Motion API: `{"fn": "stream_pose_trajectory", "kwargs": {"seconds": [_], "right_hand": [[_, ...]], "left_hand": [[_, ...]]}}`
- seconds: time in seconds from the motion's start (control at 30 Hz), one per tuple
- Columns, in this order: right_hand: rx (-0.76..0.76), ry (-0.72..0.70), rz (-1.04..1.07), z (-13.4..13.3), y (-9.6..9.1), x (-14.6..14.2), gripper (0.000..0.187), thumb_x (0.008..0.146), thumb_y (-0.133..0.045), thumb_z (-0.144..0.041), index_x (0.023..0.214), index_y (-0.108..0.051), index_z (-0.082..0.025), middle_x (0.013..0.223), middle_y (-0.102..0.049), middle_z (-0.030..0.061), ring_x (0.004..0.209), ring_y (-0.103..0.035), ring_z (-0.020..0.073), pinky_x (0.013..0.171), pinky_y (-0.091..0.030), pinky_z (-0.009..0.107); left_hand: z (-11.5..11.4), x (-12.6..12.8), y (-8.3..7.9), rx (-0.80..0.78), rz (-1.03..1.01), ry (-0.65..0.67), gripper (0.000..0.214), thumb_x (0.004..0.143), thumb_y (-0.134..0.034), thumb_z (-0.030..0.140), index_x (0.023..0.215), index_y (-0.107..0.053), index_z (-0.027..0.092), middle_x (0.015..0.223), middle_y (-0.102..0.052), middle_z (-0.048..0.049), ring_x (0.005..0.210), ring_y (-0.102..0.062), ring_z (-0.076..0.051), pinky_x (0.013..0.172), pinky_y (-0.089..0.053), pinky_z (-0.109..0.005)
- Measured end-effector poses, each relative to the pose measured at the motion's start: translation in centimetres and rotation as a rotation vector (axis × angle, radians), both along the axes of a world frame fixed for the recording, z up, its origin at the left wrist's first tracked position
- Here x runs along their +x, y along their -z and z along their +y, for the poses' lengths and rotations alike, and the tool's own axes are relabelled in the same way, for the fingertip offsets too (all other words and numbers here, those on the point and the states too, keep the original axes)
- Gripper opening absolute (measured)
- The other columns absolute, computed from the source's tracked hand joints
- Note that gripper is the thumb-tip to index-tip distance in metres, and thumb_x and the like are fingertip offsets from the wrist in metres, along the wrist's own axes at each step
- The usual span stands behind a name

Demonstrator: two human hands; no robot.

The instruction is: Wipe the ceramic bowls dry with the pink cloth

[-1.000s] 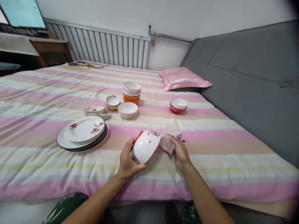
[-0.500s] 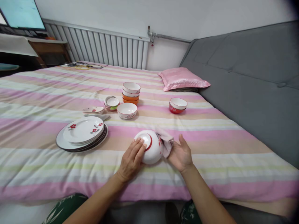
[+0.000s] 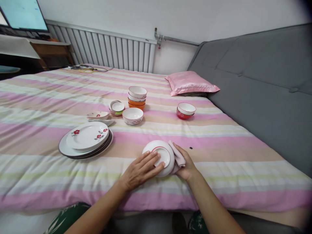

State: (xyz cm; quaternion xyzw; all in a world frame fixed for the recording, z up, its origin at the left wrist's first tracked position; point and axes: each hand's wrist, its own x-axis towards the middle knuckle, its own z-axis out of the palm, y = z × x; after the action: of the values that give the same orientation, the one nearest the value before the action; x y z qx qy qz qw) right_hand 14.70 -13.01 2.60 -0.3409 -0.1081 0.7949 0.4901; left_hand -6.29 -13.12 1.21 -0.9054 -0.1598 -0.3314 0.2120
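Observation:
A white bowl (image 3: 149, 147) with a red ring at its foot is tilted with its underside up, just above or on the near part of the bed. My left hand (image 3: 142, 169) grips it, fingers laid across the foot. On the bowl's right side, my right hand (image 3: 186, 167) presses a pale pink cloth (image 3: 179, 158), its fingers closed around the cloth and partly hidden behind it. The inside of the bowl is turned away from view.
Plates (image 3: 89, 135) are piled at left, near small oval dishes (image 3: 97, 115) and little bowls (image 3: 118, 107). Behind stand a bowl stack (image 3: 136, 97) and a single bowl (image 3: 133, 116). Two nested bowls (image 3: 185, 110) sit right, before a pink pillow (image 3: 191, 83). A small dark piece (image 3: 190, 148) lies on the sheet.
The bowl has turned, so its foot now faces more to the right and its red flower pattern is out of sight. My right hand has closed on the cloth. The small dark piece has come into view.

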Motion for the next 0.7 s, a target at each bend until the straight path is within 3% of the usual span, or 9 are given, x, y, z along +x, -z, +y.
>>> {"fn": "stream_pose_trajectory", "kwargs": {"seconds": [0.13, 0.23, 0.3, 0.37, 0.43, 0.5, 0.57, 0.63, 0.7], "right_hand": [[0.002, -0.078, -0.017, -0.5, -0.8, -0.4, 0.036, 0.079, -0.062, -0.050, 0.078, -0.068, -0.015, 0.065, -0.072, 0.0047, 0.073, -0.070, 0.0242, 0.070, -0.055, 0.035], [0.024, -0.017, -0.067, -0.5, -0.8, -0.7, 0.039, 0.077, -0.062, -0.054, 0.076, -0.067, -0.015, 0.067, -0.072, 0.0052, 0.079, -0.069, 0.0264, 0.074, -0.055, 0.037], [0.050, 0.088, -0.094, -0.5, -0.7, -0.7, 0.038, 0.074, -0.064, -0.055, 0.074, -0.067, -0.016, 0.067, -0.072, 0.0043, 0.081, -0.069, 0.0271, 0.076, -0.054, 0.038], [0.086, 0.195, -0.113, -0.4, -0.5, -0.7, 0.039, 0.073, -0.065, -0.056, 0.073, -0.067, -0.018, 0.068, -0.072, 0.0034, 0.082, -0.068, 0.0275, 0.077, -0.054, 0.039], [0.122, 0.252, -0.121, -0.3, -0.2, -0.7, 0.042, 0.072, -0.062, -0.061, 0.074, -0.068, -0.019, 0.071, -0.072, 0.0032, 0.083, -0.068, 0.0279, 0.078, -0.054, 0.040], [0.139, 0.266, -0.112, -0.3, 0.0, -0.8, 0.044, 0.072, -0.060, -0.063, 0.076, -0.068, -0.020, 0.072, -0.073, 0.0030, 0.084, -0.068, 0.0280, 0.078, -0.054, 0.040], [0.141, 0.275, -0.105, -0.2, 0.3, -1.1, 0.044, 0.072, -0.061, -0.063, 0.076, -0.069, -0.020, 0.072, -0.073, 0.0026, 0.083, -0.068, 0.0278, 0.079, -0.054, 0.040], [0.142, 0.264, -0.106, -0.3, 0.5, -1.4, 0.042, 0.073, -0.061, -0.061, 0.077, -0.069, -0.020, 0.072, -0.073, 0.0025, 0.083, -0.068, 0.0278, 0.078, -0.054, 0.040], [0.127, 0.245, -0.099, -0.5, 0.6, -1.7, 0.039, 0.074, -0.062, -0.059, 0.077, -0.068, -0.020, 0.072, -0.073, 0.0023, 0.083, -0.068, 0.0280, 0.078, -0.053, 0.040]], "left_hand": [[-0.4, -0.1, 0.0, -0.026, 0.006, 0.010, 0.047, 0.086, -0.050, 0.003, 0.125, -0.053, 0.029, 0.126, -0.060, -0.0065, 0.126, -0.051, -0.021, 0.106, -0.041, -0.040], [-0.2, 0.1, 1.0, -0.085, -0.102, 0.023, 0.056, 0.083, -0.056, 0.005, 0.132, -0.047, 0.030, 0.143, -0.043, -0.0103, 0.134, -0.041, -0.026, 0.107, -0.041, -0.045], [0.1, 0.4, 1.8, -0.194, -0.308, -0.029, 0.069, 0.078, -0.062, 0.008, 0.139, -0.037, 0.028, 0.151, -0.029, -0.0151, 0.138, -0.032, -0.031, 0.106, -0.040, -0.049], [0.3, 0.9, 2.0, -0.447, -0.521, -0.081, 0.080, 0.073, -0.068, 0.014, 0.144, -0.029, 0.021, 0.148, -0.033, -0.0209, 0.136, -0.035, -0.035, 0.104, -0.041, -0.052], [0.3, 1.3, 1.7, -0.858, -0.696, -0.032, 0.070, 0.075, -0.065, 0.020, 0.139, -0.038, 0.016, 0.135, -0.051, -0.0210, 0.124, -0.051, -0.033, 0.099, -0.046, -0.049], [0.0, 1.7, 0.9, -1.325, -0.840, 0.123, 0.047, 0.078, -0.056, 0.024, 0.124, -0.055, 0.014, 0.114, -0.066, -0.0167, 0.107, -0.063, -0.029, 0.090, -0.052, -0.043], [-0.4, 1.9, 0.0, -1.669, -0.977, 0.309, 0.042, 0.075, -0.054, 0.031, 0.113, -0.064, 0.014, 0.099, -0.071, -0.0139, 0.094, -0.067, -0.028, 0.080, -0.055, -0.040], [-0.9, 2.0, -0.4, -1.856, -1.067, 0.463, 0.049, 0.068, -0.064, 0.036, 0.111, -0.065, 0.015, 0.095, -0.072, -0.0124, 0.090, -0.067, -0.028, 0.076, -0.055, -0.037], [-1.2, 2.0, -0.2, -1.963, -1.095, 0.516, 0.056, 0.059, -0.075, 0.035, 0.111, -0.065, 0.015, 0.095, -0.072, -0.0117, 0.088, -0.067, -0.027, 0.075, -0.053, -0.034]]}}
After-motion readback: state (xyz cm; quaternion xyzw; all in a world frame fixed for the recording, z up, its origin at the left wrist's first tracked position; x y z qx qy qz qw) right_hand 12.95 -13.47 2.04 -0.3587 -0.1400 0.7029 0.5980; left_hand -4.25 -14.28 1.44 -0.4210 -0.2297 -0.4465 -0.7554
